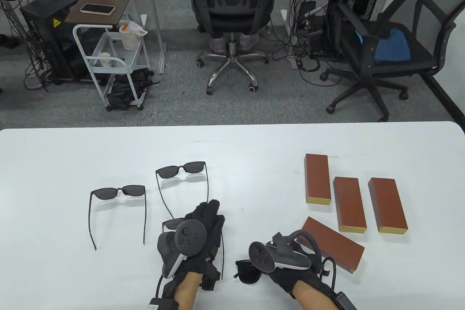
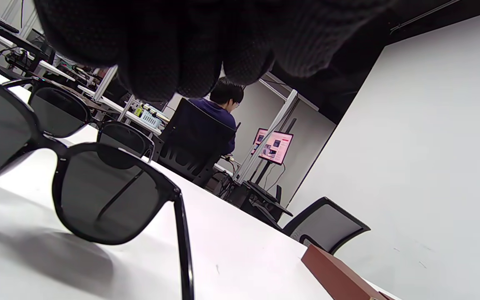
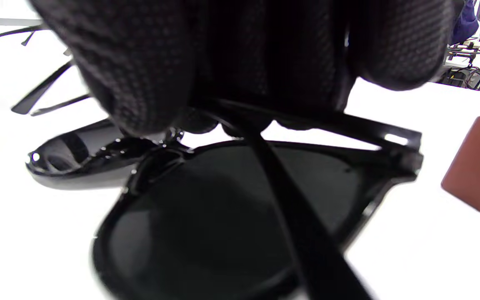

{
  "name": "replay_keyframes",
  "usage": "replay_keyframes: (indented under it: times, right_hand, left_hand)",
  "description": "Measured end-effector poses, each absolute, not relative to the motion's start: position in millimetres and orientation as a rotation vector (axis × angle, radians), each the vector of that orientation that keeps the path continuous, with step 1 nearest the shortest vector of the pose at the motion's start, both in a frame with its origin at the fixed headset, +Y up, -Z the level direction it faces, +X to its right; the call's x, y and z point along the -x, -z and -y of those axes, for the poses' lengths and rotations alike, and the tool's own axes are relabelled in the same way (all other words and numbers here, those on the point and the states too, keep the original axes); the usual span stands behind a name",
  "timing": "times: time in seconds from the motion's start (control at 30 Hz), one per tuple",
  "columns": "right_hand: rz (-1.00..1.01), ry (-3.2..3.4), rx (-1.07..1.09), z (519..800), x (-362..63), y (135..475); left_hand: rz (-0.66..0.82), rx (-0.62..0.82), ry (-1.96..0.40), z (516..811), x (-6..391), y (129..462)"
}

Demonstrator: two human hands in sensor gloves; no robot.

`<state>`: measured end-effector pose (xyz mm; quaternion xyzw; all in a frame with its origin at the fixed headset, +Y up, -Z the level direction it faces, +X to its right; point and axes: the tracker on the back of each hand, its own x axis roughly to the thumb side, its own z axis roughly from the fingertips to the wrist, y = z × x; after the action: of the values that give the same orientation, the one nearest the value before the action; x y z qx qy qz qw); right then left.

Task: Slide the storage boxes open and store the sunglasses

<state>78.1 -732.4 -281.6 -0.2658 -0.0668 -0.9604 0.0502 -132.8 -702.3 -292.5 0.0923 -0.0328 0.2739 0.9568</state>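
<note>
Three open pairs of black sunglasses lie on the left of the white table (image 1: 54,164): one pair at the left (image 1: 118,192), one farther back (image 1: 185,169), and a third (image 1: 170,223) partly under my left hand (image 1: 212,213). That hand lies flat with fingers stretched out, holding nothing. In the left wrist view the third pair (image 2: 98,191) stands just below my fingertips (image 2: 161,62), apart from them. My right hand (image 1: 287,268) grips a folded pair of sunglasses (image 1: 247,272) near the front edge. In the right wrist view my fingers (image 3: 140,75) close over its frame (image 3: 240,208).
Four brown slide boxes with gold ends lie at the right: three in a row (image 1: 318,183), (image 1: 349,204), (image 1: 387,204), and one tilted box (image 1: 332,242) just right of my right hand, also in the right wrist view (image 3: 477,166). Office chairs stand beyond the far table edge.
</note>
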Motion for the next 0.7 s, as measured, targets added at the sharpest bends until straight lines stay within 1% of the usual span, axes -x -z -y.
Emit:
replay_keyframes:
  times: [0.17, 0.27, 0.47, 0.57, 0.67, 0.7]
  right_hand:
    - [0.246, 2.924, 0.786, 740, -81, 284]
    - [0.246, 2.938, 0.773, 739, -83, 285]
    - [0.246, 3.037, 0.751, 727, -93, 288]
    - [0.166, 3.071, 0.692, 714, -105, 291]
    - [0.03, 3.077, 0.558, 701, -126, 298]
    - [0.014, 3.081, 0.524, 700, -132, 299]
  left_hand:
    - [0.06, -0.19, -0.558, 703, 134, 293]
    - [0.056, -0.191, -0.554, 702, 135, 293]
    - [0.055, -0.192, -0.547, 702, 136, 293]
    - [0.053, -0.195, -0.542, 702, 136, 293]
    - [0.053, -0.195, -0.536, 702, 136, 293]
    - [0.054, -0.195, -0.534, 702, 136, 293]
